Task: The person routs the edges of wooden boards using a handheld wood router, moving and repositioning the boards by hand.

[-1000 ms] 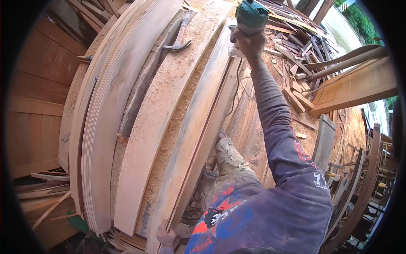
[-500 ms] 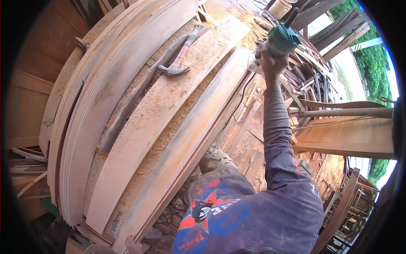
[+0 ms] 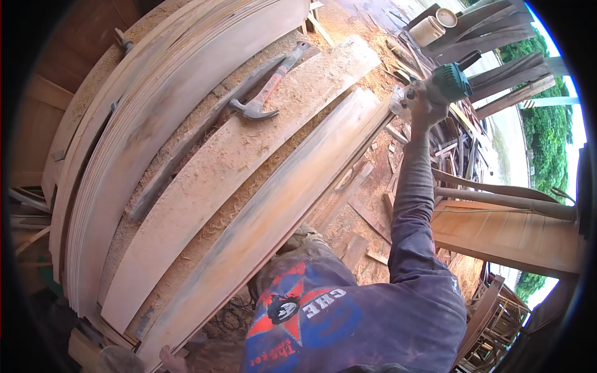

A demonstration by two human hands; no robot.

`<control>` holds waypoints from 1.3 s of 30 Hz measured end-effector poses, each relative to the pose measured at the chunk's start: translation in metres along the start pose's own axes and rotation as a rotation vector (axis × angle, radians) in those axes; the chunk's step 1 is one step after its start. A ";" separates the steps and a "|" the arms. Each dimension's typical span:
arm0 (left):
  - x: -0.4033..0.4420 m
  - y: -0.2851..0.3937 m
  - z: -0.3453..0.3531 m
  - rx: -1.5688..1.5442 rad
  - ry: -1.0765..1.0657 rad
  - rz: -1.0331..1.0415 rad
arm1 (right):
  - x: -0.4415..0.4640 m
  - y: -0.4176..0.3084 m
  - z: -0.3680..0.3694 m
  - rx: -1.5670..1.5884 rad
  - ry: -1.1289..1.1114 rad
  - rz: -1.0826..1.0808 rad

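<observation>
My right hand is closed round a green trim router with a clear guard at its base. The tool sits at the far upper end of a long wooden board. Down at the near end of this board, my left hand grips its edge; only some fingers show at the bottom of the view. Beside it lies a wide curved plank strewn with sawdust. A claw hammer with a worn red handle rests across that plank's upper part.
Stacked curved boards stand on the left. Scrap wood and shavings litter the ground at right. A pale bucket is at the back, and a wooden panel juts in from the right.
The view has shifted. My right hand and the router have moved a little to the right and down in the view, still by the board's far end. My left hand stays at the near end.
</observation>
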State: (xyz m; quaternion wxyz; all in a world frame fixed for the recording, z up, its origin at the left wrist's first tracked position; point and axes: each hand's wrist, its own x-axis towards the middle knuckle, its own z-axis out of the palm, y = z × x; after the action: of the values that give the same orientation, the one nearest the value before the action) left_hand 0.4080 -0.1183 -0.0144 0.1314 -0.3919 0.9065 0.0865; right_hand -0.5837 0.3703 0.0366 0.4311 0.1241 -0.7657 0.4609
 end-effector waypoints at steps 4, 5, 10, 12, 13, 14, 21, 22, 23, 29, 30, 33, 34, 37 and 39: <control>-0.003 0.004 0.000 0.058 0.005 -0.064 | 0.010 0.044 0.003 0.023 0.006 0.128; -0.002 0.004 0.001 0.075 0.012 -0.077 | 0.014 0.033 0.006 0.052 0.032 0.151; -0.008 -0.025 0.020 0.097 0.034 -0.099 | 0.033 0.027 0.015 0.039 0.045 -0.065; -0.008 -0.027 0.020 0.093 0.018 -0.106 | 0.036 0.024 0.017 0.067 0.054 -0.018; -0.009 -0.028 0.021 0.106 0.029 -0.102 | 0.038 0.030 0.018 0.066 0.053 -0.018; -0.006 -0.025 0.020 0.117 0.042 -0.098 | 0.040 0.035 0.019 0.068 0.063 -0.005; -0.003 -0.008 0.011 0.095 0.045 -0.153 | 0.052 0.043 0.024 0.055 0.078 0.062; -0.005 -0.004 0.009 0.103 0.055 -0.150 | 0.054 0.046 0.025 0.052 0.076 0.063; -0.006 -0.002 0.009 0.111 0.067 -0.146 | 0.056 0.047 0.025 0.033 0.087 0.029; -0.008 0.003 0.004 0.094 0.079 -0.101 | 0.063 0.056 0.019 -0.003 0.051 0.036; -0.009 0.005 0.005 0.093 0.079 -0.104 | 0.064 0.054 0.019 -0.004 0.048 0.050; -0.012 0.005 0.007 0.099 0.123 -0.131 | 0.068 0.061 0.017 -0.024 0.042 0.043; -0.013 0.004 0.007 0.112 0.146 -0.109 | 0.068 0.065 0.017 -0.023 0.042 0.043; -0.013 0.010 0.004 0.136 0.165 -0.113 | 0.070 0.074 0.019 0.006 0.079 0.060; -0.013 0.013 0.002 0.148 0.160 -0.140 | 0.071 0.068 0.021 0.036 0.062 -0.009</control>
State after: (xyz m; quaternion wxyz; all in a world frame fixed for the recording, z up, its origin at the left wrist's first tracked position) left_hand 0.4075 -0.0999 -0.0113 0.0928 -0.4489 0.8885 -0.0215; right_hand -0.6780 0.4050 0.0463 0.4545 0.1208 -0.7429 0.4764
